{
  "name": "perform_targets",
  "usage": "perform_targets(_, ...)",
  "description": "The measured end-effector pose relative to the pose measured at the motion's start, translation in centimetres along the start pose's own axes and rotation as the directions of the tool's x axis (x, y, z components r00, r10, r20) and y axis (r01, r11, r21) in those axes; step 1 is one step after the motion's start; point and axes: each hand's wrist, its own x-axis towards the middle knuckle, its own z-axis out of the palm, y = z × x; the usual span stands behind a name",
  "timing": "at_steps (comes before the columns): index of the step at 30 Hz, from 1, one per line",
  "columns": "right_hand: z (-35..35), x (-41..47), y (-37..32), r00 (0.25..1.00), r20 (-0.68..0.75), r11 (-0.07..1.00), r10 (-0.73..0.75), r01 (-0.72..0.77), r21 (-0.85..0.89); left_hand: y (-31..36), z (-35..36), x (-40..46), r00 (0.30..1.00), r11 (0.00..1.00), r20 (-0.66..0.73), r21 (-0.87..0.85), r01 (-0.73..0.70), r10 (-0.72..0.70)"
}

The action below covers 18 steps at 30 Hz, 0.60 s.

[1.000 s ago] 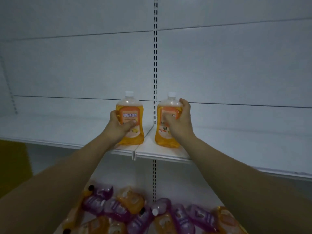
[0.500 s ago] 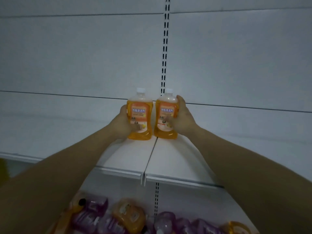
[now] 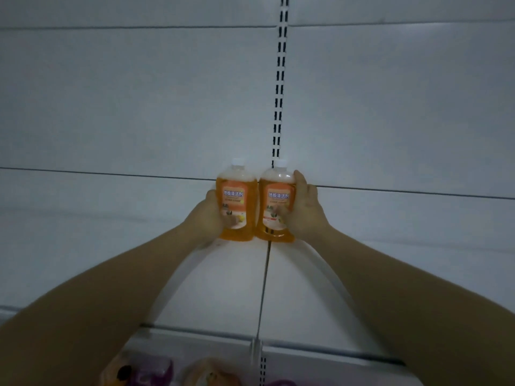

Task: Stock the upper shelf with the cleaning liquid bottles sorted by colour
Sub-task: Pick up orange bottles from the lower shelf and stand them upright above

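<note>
Two orange cleaning liquid bottles with white caps stand upright side by side, touching, at the back of the white upper shelf [image 3: 217,288] against the rear panel. My left hand [image 3: 207,215] grips the left orange bottle [image 3: 237,201] from its left side. My right hand [image 3: 305,210] grips the right orange bottle [image 3: 276,204] from its right side, fingers up near its shoulder. The right bottle stands over the seam between the two shelf boards.
The slotted upright [image 3: 280,79] runs up the back panel behind the bottles. Below the shelf's front edge, purple bottles [image 3: 156,371] and orange bottles [image 3: 211,371] lie on a lower level, mostly cut off by the frame.
Both hands have pushed the two orange bottles from the shelf's front edge to the back and brought them together. My view has moved closer and higher.
</note>
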Motion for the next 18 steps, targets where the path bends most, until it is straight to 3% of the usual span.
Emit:
perform_targets(11,-0.1,-0.5,-1.5,0.992,0.052,0.993,0.117,-0.116,-0.036,0.5,-1.5,-2.9,0.982,0.988,0.191,0.150,-0.030,0.001)
perform_targets(18,-3.3,-5.3,-5.7,0.989,0.068,0.961,0.129,-0.108,-0.254,2.8,-3.5,-8.6,0.948,0.947,0.307,0.268,-0.174,0.087)
